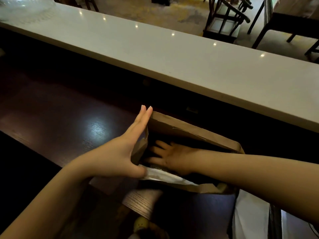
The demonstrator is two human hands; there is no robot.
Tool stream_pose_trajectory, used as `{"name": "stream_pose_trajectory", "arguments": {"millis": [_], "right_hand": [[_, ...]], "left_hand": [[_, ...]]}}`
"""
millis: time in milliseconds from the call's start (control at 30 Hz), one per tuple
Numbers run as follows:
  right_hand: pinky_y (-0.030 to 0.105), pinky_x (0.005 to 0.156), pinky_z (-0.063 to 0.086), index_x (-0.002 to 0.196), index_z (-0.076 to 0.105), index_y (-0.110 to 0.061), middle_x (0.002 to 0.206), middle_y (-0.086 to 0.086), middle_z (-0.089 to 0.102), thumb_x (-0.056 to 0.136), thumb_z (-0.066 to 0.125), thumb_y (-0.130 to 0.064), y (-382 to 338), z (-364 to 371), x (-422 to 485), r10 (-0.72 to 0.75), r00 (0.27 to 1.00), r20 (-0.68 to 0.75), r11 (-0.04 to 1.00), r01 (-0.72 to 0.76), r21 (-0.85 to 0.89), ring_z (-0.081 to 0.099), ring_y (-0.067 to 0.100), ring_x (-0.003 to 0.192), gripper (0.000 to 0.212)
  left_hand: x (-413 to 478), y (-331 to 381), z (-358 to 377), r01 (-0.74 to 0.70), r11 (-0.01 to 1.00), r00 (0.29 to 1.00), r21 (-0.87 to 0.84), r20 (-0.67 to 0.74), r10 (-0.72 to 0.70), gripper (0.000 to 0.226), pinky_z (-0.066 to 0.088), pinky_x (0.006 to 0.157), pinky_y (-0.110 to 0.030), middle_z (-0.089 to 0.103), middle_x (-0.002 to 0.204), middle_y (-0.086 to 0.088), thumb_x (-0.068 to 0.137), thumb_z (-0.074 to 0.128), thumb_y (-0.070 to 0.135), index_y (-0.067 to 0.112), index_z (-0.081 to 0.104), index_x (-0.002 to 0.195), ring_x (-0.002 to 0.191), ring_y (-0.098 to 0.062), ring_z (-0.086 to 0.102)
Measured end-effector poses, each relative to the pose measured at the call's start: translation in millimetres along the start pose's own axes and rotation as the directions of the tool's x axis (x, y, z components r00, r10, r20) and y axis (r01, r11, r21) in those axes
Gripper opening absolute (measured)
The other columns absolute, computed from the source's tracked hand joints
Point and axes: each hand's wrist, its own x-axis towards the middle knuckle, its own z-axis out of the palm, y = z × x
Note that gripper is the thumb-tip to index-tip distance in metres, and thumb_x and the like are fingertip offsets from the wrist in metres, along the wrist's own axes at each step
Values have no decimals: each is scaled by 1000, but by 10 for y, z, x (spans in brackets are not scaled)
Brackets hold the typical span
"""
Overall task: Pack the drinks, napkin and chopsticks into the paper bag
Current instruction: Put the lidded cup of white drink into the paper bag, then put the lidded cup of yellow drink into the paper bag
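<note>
Right hand (170,154) spread inside dim paper bag (189,131), contents unreadable.

Brown paper bag (186,128), dk woodgrain table (69,121), wht counter (172,57).

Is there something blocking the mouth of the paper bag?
Only the person's own right hand, which reaches down inside the paper bag. The left hand presses flat on the bag's left wall from outside, leaving the mouth otherwise open.
</note>
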Motion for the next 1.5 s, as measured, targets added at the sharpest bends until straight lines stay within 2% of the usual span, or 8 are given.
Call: {"name": "stream_pose_trajectory", "arguments": {"millis": [300,400,533,800,900,1000,1133,1500], "right_hand": [[34,107,32,143,11,-35,155,-2,7,77,70,-30,90,-541,-1081,121,979,-163,957,-72,283,17,21,138,89],[15,101,27,142,19,-35,149,-9,24,81,66,-35,136,-517,-1558,230,932,-280,890,-85,448,26,6,131,77],[7,97,26,138,26,-39,143,-15,30,81,63,-40,137,-221,-2104,434,827,-357,789,-158,593,26,-4,126,68],[20,108,19,141,22,-34,152,-6,21,74,72,-38,56,915,-2698,758,610,-232,531,-370,762,17,9,138,84],[35,112,27,144,14,-28,153,1,17,70,77,-34,20,1444,-2752,843,536,-56,342,-453,823,19,21,140,98],[46,113,26,146,5,-22,155,9,8,68,80,-27,13,1868,-2667,900,432,64,153,-450,880,16,31,141,109],[44,116,20,147,-3,-15,156,13,-3,67,81,-20,7,2265,-2344,927,340,157,-42,-321,946,5,32,143,116],[30,100,33,143,16,-9,144,17,28,63,84,-21,165,2464,-2014,972,214,101,-77,-118,990,33,30,132,105]], "left_hand": [[66,19,14,-23,998,994,61,-101,29,119,26,76,11,-22,149,25,66,77,12,60,-11,130,131,10,6],[78,266,78,-58,998,973,24,-223,62,99,29,85,4,-6,153,20,73,71,9,54,9,135,135,0,14],[95,753,394,-163,961,811,224,-524,260,62,24,105,-22,30,149,10,79,62,14,33,40,134,136,-5,25],[299,1422,1593,-513,796,686,322,-403,606,26,39,93,-12,62,105,8,85,50,19,18,61,108,103,0,52],[682,1361,2090,-443,863,816,241,-291,500,32,42,94,-19,61,115,0,88,50,20,17,55,119,109,-8,51],[1137,1171,2550,-184,964,970,194,-123,210,62,33,108,-37,32,147,-11,89,52,29,14,22,141,133,-27,33],[1535,999,2947,23,988,999,156,30,-28,82,25,111,-44,1,155,-19,88,53,31,14,-5,144,140,-38,15],[2046,771,3120,173,938,976,-301,-77,-204,46,47,77,-27,59,122,-12,83,56,14,12,44,127,103,-23,57]]}}
